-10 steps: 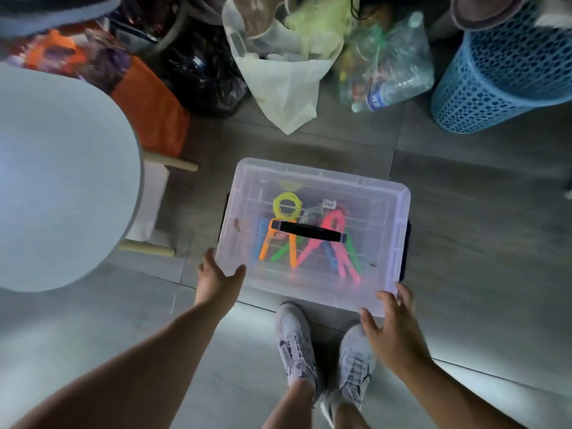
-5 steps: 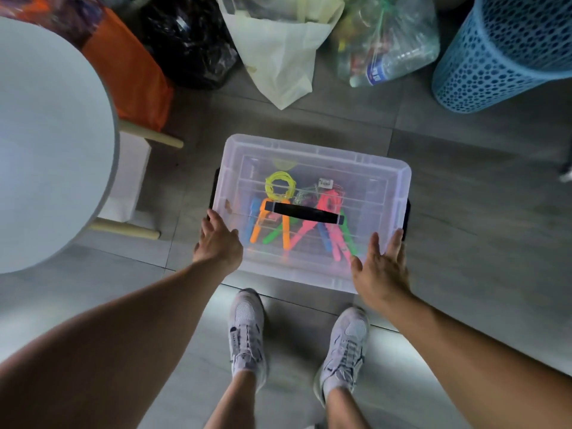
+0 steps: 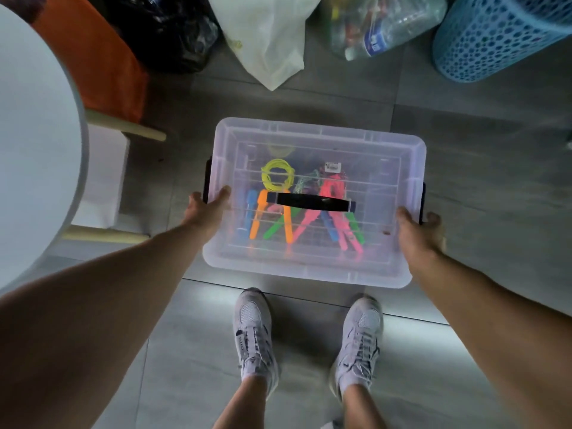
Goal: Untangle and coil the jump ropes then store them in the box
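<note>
While the person stands over it, one clear plastic box (image 3: 315, 261) sits on the grey tiled floor (image 3: 483, 168), just ahead of two pale sneakers (image 3: 255, 332). Its translucent lid (image 3: 365, 144) is on, with one black handle (image 3: 312, 203) across the middle. Both hands are on the box: the left hand (image 3: 205, 209) is spread flat against the left short side, thumb lying over the lid edge, and the right hand (image 3: 418, 232) is cupped around the right short side, thumb on the lid and fingers wrapped past the edge; neither is clenched. Inside, seen through the lid, lie the jump ropes (image 3: 309, 209): one yellow coil (image 3: 277, 174) and one pink bundle (image 3: 332, 188) are distinct, with orange, green, blue and pink handles fanned below them; the exact rope count cannot be read through the plastic. Around the box stand one round white desk (image 3: 34, 144) at left, one blue perforated basket (image 3: 501, 35) at upper right, one white bag (image 3: 272, 35), one black bag (image 3: 167, 29), and one clear bag of bottles (image 3: 383, 23).
</note>
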Action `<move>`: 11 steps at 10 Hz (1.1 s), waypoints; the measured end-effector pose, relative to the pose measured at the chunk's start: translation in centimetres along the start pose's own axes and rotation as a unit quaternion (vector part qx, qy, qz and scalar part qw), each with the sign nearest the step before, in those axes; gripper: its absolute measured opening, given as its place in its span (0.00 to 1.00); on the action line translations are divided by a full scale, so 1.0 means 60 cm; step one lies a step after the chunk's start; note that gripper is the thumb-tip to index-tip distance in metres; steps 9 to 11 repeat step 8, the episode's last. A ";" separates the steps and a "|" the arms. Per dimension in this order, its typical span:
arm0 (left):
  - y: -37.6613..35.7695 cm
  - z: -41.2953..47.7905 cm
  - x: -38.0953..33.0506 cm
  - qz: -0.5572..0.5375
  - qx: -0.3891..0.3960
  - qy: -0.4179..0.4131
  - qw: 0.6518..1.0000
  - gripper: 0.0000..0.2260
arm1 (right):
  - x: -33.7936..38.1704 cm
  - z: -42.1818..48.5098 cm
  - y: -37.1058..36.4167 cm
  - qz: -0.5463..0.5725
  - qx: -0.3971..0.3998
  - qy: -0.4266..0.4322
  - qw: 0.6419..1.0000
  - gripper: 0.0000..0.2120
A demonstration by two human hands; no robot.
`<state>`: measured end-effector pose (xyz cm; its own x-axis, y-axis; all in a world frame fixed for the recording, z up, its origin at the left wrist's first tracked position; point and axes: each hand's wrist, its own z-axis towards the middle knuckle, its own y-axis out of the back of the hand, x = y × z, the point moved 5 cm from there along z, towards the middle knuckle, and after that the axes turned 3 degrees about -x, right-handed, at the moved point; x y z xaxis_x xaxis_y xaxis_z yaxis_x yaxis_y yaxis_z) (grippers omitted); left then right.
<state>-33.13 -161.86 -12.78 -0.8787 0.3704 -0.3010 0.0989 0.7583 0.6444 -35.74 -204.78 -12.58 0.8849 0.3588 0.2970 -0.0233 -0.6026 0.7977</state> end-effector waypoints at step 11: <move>0.017 -0.076 -0.074 0.151 -0.080 -0.094 0.981 0.23 | 0.035 -0.040 0.040 -0.143 0.020 0.067 0.987 0.24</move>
